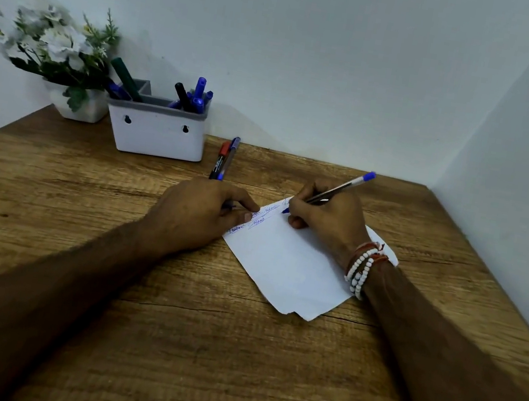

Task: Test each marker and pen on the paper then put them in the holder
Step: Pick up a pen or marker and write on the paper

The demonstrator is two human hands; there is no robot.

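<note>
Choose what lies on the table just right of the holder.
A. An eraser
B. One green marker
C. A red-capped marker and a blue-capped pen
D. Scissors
C: a red-capped marker and a blue-capped pen lie side by side on the table beside the holder, beyond the left hand.

I see a wood-grain surface (232,351) set into a corner of pale walls (314,52); at its far left a white pot (92,110) holds white flowers (53,38) with green leaves.

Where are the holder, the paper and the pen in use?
holder (155,136), head view, white front wall.
paper (291,263), head view, blank middle.
pen (345,187), head view, clear barrel.
</note>
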